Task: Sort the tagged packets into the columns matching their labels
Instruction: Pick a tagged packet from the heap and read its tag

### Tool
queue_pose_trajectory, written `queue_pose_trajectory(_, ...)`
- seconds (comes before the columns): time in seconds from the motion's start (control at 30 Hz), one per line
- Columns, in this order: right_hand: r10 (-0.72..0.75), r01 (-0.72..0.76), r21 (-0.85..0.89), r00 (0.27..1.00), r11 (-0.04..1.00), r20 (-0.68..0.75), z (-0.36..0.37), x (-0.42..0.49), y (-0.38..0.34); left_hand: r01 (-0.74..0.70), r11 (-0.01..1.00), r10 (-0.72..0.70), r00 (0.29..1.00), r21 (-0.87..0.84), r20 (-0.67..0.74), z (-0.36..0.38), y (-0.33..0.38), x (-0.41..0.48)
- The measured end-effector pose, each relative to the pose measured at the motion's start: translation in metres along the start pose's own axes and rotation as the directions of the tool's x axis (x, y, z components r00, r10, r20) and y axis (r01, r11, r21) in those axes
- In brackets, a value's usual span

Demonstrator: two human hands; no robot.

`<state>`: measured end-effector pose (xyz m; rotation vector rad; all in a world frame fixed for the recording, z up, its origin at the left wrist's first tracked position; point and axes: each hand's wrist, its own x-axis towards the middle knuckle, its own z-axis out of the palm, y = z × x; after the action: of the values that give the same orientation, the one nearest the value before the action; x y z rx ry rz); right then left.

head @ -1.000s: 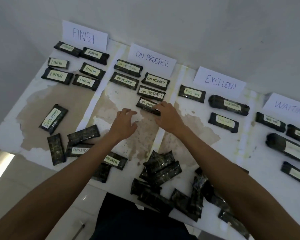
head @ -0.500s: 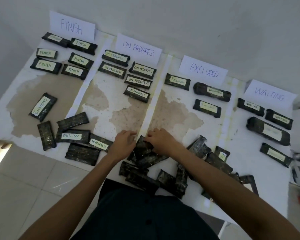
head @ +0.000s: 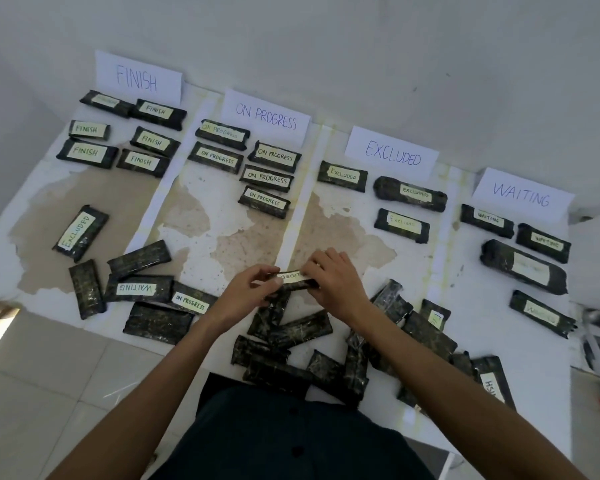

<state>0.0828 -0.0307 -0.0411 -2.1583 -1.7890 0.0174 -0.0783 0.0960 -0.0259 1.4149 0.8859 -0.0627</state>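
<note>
A fresh packet (head: 293, 279) has been lifted from the unsorted pile (head: 288, 327) at the near edge of the worktop (head: 201, 216), now that the last ON PROGRESS packet (head: 264, 201) is laid down. It is held above the pile, the grip of the left hand (head: 246, 292) and right hand (head: 336, 282) pinching its ends. Its tag, seen upside down, ends "UDED", so the EXCLUDED column is judged next. Signs read FINISH, ON PROGRESS, EXCLUDED, WAITING.

Dark wrapped packets with pale tags sit in far rows under four paper signs, left to right: FINISH sign (head: 138, 77), ON PROGRESS sign (head: 266, 116), EXCLUDED sign (head: 392, 153), WAITING sign (head: 521, 194). The held packet (head: 293, 280), tag upside down, is pinched by the left hand (head: 246, 292) and right hand (head: 336, 289) above the near pile (head: 291, 330). A stray EXCLUDED packet (head: 80, 233) lies tilted in the left column.
</note>
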Motion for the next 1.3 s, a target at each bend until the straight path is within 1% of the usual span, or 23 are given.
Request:
queue_pose_trajectory(0.07,0.017,-0.017,-0.004,0.999,1.000,-0.030,-0.005,-0.002,0.004,-0.019,0.998,0.021,0.999,-0.058,0.028,0.005,0.006,0.000)
queue_pose_trajectory(0.17,0.073,-0.074,0.026,0.997,0.997,0.040,-0.011,-0.004,0.009,-0.038,0.991,0.042,0.999,-0.129,0.024,0.010,0.013,0.005)
queue_pose_trajectory(0.23,0.140,-0.152,0.109,0.984,0.982,0.109,-0.015,-0.006,0.012,-0.059,0.990,0.060,0.998,-0.128,0.008,0.011,0.016,0.009)
queue_pose_trajectory(0.3,0.201,-0.237,0.226,0.965,0.945,0.170,-0.020,-0.007,0.015,-0.076,0.991,0.077,0.997,-0.109,0.006,0.009,0.018,0.013)
queue_pose_trajectory(0.37,0.242,-0.294,0.297,0.949,0.908,0.200,-0.024,-0.008,0.020,-0.085,0.993,0.087,0.996,-0.083,0.015,0.008,0.020,0.016)
queue_pose_trajectory(0.43,0.275,-0.336,0.308,0.934,0.890,0.227,-0.027,-0.009,0.024,-0.086,0.993,0.088,0.996,-0.077,0.021,0.008,0.021,0.018)
queue_pose_trajectory(0.5,0.301,-0.382,0.291,0.909,0.877,0.287,-0.030,-0.009,0.025,-0.077,0.991,0.079,0.997,-0.106,0.013,0.011,0.024,0.021)
queue_pose_trajectory(0.57,0.352,-0.470,0.284,0.855,0.836,0.380,-0.032,-0.008,0.021,-0.048,0.987,0.042,0.998,-0.154,-0.038,0.017,0.026,0.025)
queue_pose_trajectory(0.6,0.395,-0.542,0.312,0.814,0.780,0.426,-0.032,-0.007,0.016,-0.026,0.982,0.012,0.997,-0.188,-0.076,0.022,0.028,0.028)
queue_pose_trajectory(0.63,0.440,-0.627,0.370,0.762,0.686,0.475,-0.032,-0.005,0.011,-0.007,0.976,-0.018,0.994,-0.220,-0.111,0.026,0.030,0.031)
queue_pose_trajectory(0.67,0.471,-0.704,0.440,0.705,0.557,0.531,-0.031,-0.005,0.007,0.007,0.972,-0.040,0.990,-0.234,-0.138,0.031,0.032,0.034)
queue_pose_trajectory(0.73,0.487,-0.804,0.523,0.591,0.284,0.643,-0.029,-0.003,0.000,0.013,0.982,-0.044,0.985,-0.187,-0.164,0.039,0.035,0.040)
queue_pose_trajectory(0.77,0.490,-0.829,0.532,0.542,0.175,0.683,-0.027,-0.003,-0.003,0.000,0.993,-0.021,0.986,-0.121,-0.168,0.043,0.037,0.042)
queue_pose_trajectory(0.83,0.522,-0.830,0.557,0.460,-0.035,0.718,-0.024,-0.002,-0.005,-0.063,0.991,0.079,0.987,0.114,-0.143,0.048,0.040,0.046)
queue_pose_trajectory(0.9,0.569,-0.767,0.597,0.391,-0.233,0.724,-0.022,-0.001,-0.005,-0.170,0.910,0.205,0.977,0.379,-0.054,0.053,0.041,0.047)
queue_pose_trajectory(0.93,0.588,-0.733,0.611,0.364,-0.298,0.723,-0.022,0.000,-0.003,-0.231,0.848,0.268,0.963,0.476,-0.010,0.055,0.042,0.047)
queue_pose_trajectory(0.97,0.600,-0.709,0.619,0.345,-0.337,0.722,-0.022,0.000,-0.001,-0.292,0.779,0.332,0.943,0.554,0.030,0.055,0.041,0.049)
queue_pose_trajectory(1.03,0.597,-0.672,0.631,0.338,-0.387,0.727,-0.024,0.001,0.004,-0.375,0.648,0.407,0.906,0.663,0.115,0.056,0.040,0.054)
queue_pose_trajectory(1.07,0.591,-0.656,0.636,0.343,-0.405,0.730,-0.026,0.001,0.006,-0.392,0.614,0.411,0.900,0.684,0.147,0.056,0.039,0.057)
queue_pose_trajectory(1.13,0.601,-0.644,0.654,0.357,-0.397,0.716,-0.030,0.003,0.011,-0.401,0.625,0.401,0.901,0.669,0.166,0.059,0.040,0.064)
queue_pose_trajectory(1.2,0.623,-0.666,0.668,0.376,-0.332,0.685,-0.034,0.004,0.018,-0.406,0.651,0.403,0.901,0.642,0.162,0.062,0.045,0.072)
queue_pose_trajectory(1.3,0.648,-0.738,0.649,0.405,-0.185,0.645,-0.038,0.003,0.032,-0.447,0.593,0.427,0.880,0.670,0.209,0.062,0.055,0.092)
